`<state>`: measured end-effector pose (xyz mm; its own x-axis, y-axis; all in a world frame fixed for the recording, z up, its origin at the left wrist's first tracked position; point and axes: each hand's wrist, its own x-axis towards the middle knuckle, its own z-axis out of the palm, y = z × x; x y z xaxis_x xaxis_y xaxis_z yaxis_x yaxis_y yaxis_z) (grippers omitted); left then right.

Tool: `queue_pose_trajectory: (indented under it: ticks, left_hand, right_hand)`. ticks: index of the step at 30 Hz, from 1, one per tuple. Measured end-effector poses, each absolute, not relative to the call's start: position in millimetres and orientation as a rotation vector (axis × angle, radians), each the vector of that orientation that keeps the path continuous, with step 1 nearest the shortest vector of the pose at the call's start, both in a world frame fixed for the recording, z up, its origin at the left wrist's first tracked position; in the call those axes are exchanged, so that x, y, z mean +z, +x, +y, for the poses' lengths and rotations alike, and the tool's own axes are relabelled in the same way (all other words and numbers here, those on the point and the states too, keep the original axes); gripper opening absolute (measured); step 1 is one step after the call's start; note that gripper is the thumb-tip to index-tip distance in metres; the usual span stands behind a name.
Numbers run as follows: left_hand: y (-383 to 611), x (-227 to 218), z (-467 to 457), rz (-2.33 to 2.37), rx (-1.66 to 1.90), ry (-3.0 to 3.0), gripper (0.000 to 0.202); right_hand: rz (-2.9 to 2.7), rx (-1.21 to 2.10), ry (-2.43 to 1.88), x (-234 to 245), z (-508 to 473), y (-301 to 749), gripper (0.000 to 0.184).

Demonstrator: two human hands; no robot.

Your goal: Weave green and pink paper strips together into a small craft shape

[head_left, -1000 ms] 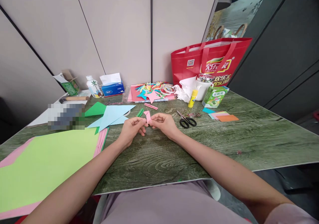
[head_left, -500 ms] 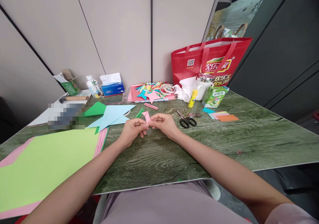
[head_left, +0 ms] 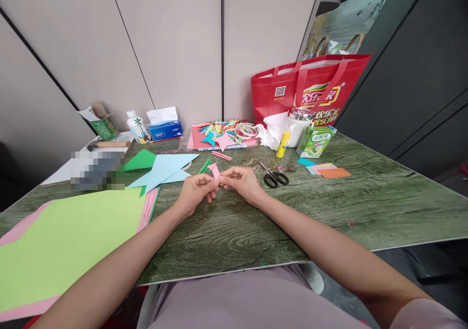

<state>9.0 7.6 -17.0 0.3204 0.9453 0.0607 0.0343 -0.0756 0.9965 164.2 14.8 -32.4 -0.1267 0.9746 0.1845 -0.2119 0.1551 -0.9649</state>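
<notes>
A small folded piece of pink paper (head_left: 215, 170) is pinched between my two hands above the table. My left hand (head_left: 196, 191) grips its lower left part with thumb and forefinger, the other fingers curled. From the other side, my right hand (head_left: 242, 181) pinches the lower edge, its fingertips touching those of the left. The paper's bottom is hidden by the fingers. Just beyond lie green folded strips (head_left: 205, 165) and pink strips (head_left: 222, 156). Black-handled scissors (head_left: 272, 177) rest to the right of my right hand.
Light blue paper (head_left: 161, 168) and a stack of green and pink sheets (head_left: 80, 241) lie left. Behind are paper stars (head_left: 224, 140), a tissue pack (head_left: 165, 130), a bottle (head_left: 138, 127), a glue stick (head_left: 282, 145), a drink carton (head_left: 315, 142), a red bag (head_left: 276, 83). Orange paper (head_left: 334, 173) lies right.
The pink paper has tilted slightly and shifted a touch between my fingertips. Both hands stay in nearly the same place and keep their pinch.
</notes>
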Motion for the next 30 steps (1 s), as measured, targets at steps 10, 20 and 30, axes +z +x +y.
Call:
queue_pose_trajectory:
  ticks: [10, 20, 30]
  left_hand:
    - [8.2, -16.9, 9.2, 0.947, 1.036, 1.353, 0.019]
    - [8.3, -11.8, 9.1, 0.956, 0.946, 1.466, 0.023]
    - [6.2, -16.1, 11.7, 0.943, 0.902, 1.476, 0.025]
  right_hand:
    - [-1.243, 1.31, -0.798, -32.4, 15.7, 163.7, 0.023]
    - [-1.242, 1.298, -0.811, -33.4, 15.6, 164.8, 0.023]
    - [-1.262, 1.331, -0.818, -30.5, 14.6, 164.2, 0.023]
